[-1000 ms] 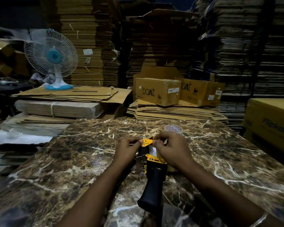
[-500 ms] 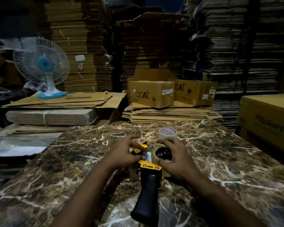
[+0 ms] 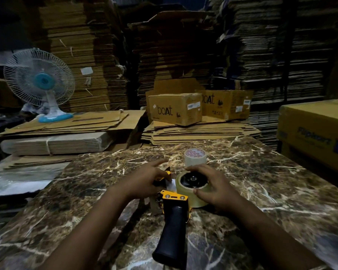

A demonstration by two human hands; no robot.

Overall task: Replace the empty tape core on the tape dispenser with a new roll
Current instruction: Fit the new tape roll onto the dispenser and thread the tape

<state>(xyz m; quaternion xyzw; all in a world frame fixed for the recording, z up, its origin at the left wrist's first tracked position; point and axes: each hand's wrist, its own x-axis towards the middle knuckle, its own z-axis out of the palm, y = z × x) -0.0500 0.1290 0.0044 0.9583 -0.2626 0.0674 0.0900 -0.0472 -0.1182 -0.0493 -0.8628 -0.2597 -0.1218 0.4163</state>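
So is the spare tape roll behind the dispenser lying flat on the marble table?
No, the spare tape roll stands on its edge on the marble table, just behind the right hand.

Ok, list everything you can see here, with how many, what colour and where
tape dispenser: one, yellow frame with black handle, lying on the table near the front
tape roll on dispenser: one, clear yellowish, seated on the black hub
spare roll: one, pale with red print, standing just behind the dispenser
table: one, brown marble with white veins
boat boxes: two, brown cardboard, on flat sheets behind the table
fan: one, white and blue, back left on cardboard
yellow box: one, far right
cardboard stacks: many, brown, along the back
left hand: holds the dispenser's front end
right hand: curled round the mounted roll
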